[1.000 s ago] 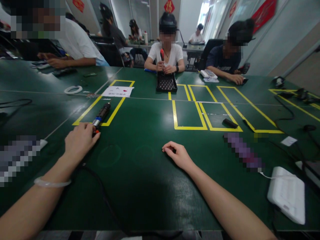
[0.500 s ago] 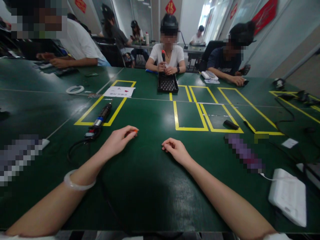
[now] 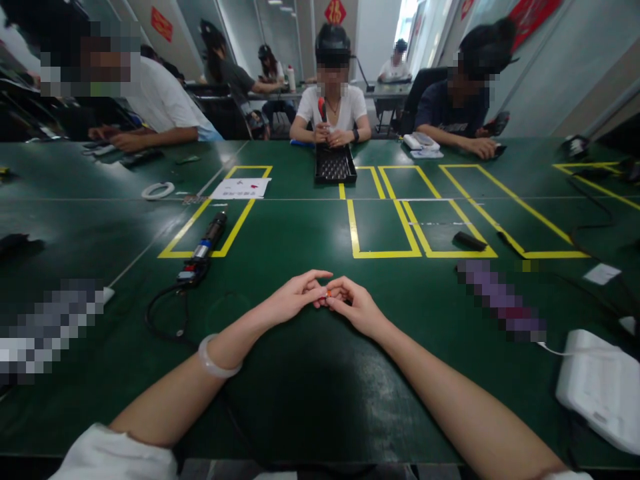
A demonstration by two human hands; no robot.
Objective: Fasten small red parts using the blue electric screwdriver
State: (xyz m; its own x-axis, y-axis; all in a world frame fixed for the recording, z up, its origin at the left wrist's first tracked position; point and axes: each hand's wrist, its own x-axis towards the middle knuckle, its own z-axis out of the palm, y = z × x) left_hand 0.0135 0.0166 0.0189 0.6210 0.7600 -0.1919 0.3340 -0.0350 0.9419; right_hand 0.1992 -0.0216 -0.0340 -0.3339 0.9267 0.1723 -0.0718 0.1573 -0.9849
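Observation:
My hands meet above the green table (image 3: pixel 280 393), fingertips touching. Between them shows a small orange piece (image 3: pixel 328 293), too small to name further. My left hand (image 3: pixel 299 295), a pale bangle (image 3: pixel 216 360) on its wrist, pinches the piece between thumb and fingers from the left. From the right, the curled thumb and fingers of my right hand (image 3: pixel 356 303) close on it too. Whether anything else is in the right fingers is hidden. Left of my hands lies an electric screwdriver (image 3: pixel 204 247) with a black cable.
Yellow tape frames (image 3: pixel 387 254) mark the table beyond my hands. A white paper sheet (image 3: pixel 243 189) and tape roll (image 3: pixel 157 191) lie at the left. A white box (image 3: pixel 600 393) with a cable stands right. Opposite, a person holds a red-handled tool over a black tray (image 3: pixel 335 175).
My left hand has moved right and slightly down with the small orange piece, closing the gap to my right hand. Now both hands' fingertips meet around it. The view has shifted slightly.

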